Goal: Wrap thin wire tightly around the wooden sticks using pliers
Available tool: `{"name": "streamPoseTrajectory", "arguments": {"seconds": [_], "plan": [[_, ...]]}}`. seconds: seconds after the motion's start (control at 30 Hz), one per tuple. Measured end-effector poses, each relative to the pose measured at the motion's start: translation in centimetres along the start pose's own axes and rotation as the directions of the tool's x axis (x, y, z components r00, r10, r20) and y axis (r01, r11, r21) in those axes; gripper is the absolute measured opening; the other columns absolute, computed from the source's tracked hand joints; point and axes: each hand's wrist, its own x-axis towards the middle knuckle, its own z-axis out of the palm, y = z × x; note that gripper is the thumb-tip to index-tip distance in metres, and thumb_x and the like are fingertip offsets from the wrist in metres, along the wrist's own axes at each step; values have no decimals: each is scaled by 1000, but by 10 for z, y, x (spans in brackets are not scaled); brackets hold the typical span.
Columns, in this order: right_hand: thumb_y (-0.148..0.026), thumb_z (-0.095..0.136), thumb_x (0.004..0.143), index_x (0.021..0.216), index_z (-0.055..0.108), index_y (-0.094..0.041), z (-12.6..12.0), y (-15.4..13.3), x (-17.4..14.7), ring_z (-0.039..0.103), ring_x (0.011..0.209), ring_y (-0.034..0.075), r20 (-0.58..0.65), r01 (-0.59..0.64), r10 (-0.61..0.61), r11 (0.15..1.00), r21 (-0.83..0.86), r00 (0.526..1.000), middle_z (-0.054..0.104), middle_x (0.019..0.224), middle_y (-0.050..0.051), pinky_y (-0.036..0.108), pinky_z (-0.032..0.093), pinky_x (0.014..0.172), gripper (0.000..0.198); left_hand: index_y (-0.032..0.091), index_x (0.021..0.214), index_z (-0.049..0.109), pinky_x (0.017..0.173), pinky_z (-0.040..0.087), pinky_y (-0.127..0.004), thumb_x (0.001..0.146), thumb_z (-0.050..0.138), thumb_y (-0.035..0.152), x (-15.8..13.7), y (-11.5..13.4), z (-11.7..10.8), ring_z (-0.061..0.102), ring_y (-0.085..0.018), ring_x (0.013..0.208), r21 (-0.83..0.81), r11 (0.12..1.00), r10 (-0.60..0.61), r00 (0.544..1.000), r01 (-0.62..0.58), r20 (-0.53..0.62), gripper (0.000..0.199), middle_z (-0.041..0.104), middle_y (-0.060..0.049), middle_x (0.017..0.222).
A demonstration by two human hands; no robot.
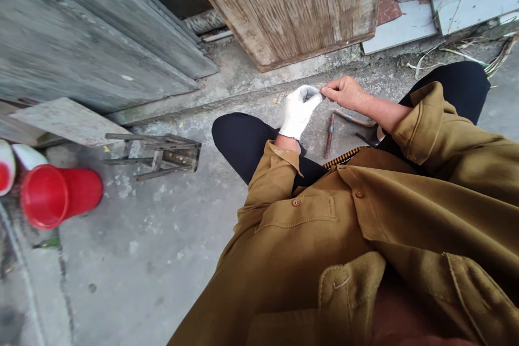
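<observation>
My left hand (301, 108) wears a white knitted work glove, its fingers curled in toward the thumb. My right hand (345, 92) is bare, with thumb and forefinger pinched together at the tips of the gloved fingers. Whatever sits between the fingertips, if anything, is too small to make out. On the concrete just below the hands lies a reddish rod (330, 136) with a grey band around its middle. Beside it is a bent, worn metal bar (355, 118), one end near my right leg.
A wooden panel (295, 5) leans ahead of me, with grey boards (101, 32) to the left. A small wooden stool (162, 157) lies on its side, near a tipped red bucket (60, 194). Broken white tiles (405, 27) are piled at the upper right.
</observation>
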Motion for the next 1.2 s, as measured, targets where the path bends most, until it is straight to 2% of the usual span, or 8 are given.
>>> {"name": "streamPoseTrajectory", "arguments": {"seconds": [0.17, 0.27, 0.4, 0.53, 0.67, 0.8, 1.07, 1.2], "plan": [[-34, 64, 91, 84, 76, -12, 0, 6, 3, 52, 71, 15, 25, 70, -68, 996, -55, 997, 62, 72, 2, 29, 40, 71, 26, 18, 82, 70, 78, 53, -26, 79, 75, 11, 2, -2, -3, 66, -13, 80, -34, 999, -17, 1000, 16, -24, 9, 73, -1, 82], [-28, 63, 91, 95, 77, -14, 0, 12, 4, 58, 81, 18, -2, 152, -155, 974, -170, 988, 68, 87, 6, 32, 44, 80, 20, 19, 83, 69, 70, 51, -23, 79, 75, 13, 1, -2, -4, 64, -11, 73, -93, 993, -77, 997, 74, -30, 9, 70, 0, 79], [-22, 59, 95, 112, 72, -15, -1, 18, 3, 61, 95, 23, -35, 248, -281, 894, -374, 959, 69, 109, 11, 35, 46, 87, 24, 19, 82, 65, 52, 39, -20, 79, 76, 20, -2, 2, 0, 53, -7, 57, -219, 953, -219, 976, 210, -15, 11, 62, 2, 70], [-22, 53, 99, 128, 65, -16, -6, 15, -2, 62, 100, 26, 23, 305, -347, 787, -536, 937, 65, 125, 15, 35, 46, 82, 32, 20, 79, 57, 44, 26, -18, 78, 77, 23, -5, 7, 3, 39, -3, 46, -339, 873, -353, 934, 351, 56, 20, 53, 6, 62], [-25, 50, 103, 133, 64, -16, -14, 6, -6, 63, 99, 27, 95, 334, -361, 689, -643, 928, 64, 131, 16, 35, 44, 76, 35, 19, 79, 56, 43, 23, -16, 78, 74, 22, -8, 6, 3, 35, -2, 45, -430, 825, -347, 929, 368, 130, 19, 53, 6, 62], [-26, 48, 104, 133, 64, -16, -18, -1, -8, 63, 100, 26, 139, 365, -378, 634, -682, 915, 65, 131, 17, 34, 44, 76, 35, 19, 78, 55, 43, 23, -17, 78, 73, 23, -9, 8, 2, 34, -2, 45, -442, 803, -372, 916, 399, 151, 19, 52, 5, 62], [-29, 41, 108, 127, 68, -15, -18, 1, -4, 63, 104, 26, 174, 400, -392, 623, -673, 903, 66, 132, 16, 35, 45, 80, 35, 20, 73, 52, 42, 20, -19, 76, 75, 28, -8, 3, 1, 29, -1, 43, -538, 711, -364, 891, 453, 271, 25, 45, 7, 61], [-28, 44, 108, 134, 66, -15, -18, 2, -4, 64, 105, 26, 155, 405, -413, 630, -663, 897, 65, 134, 16, 35, 46, 81, 36, 19, 72, 51, 41, 20, -18, 77, 75, 26, -7, 0, 0, 28, -1, 42, -577, 672, -349, 886, 464, 305, 26, 42, 7, 61]]}}
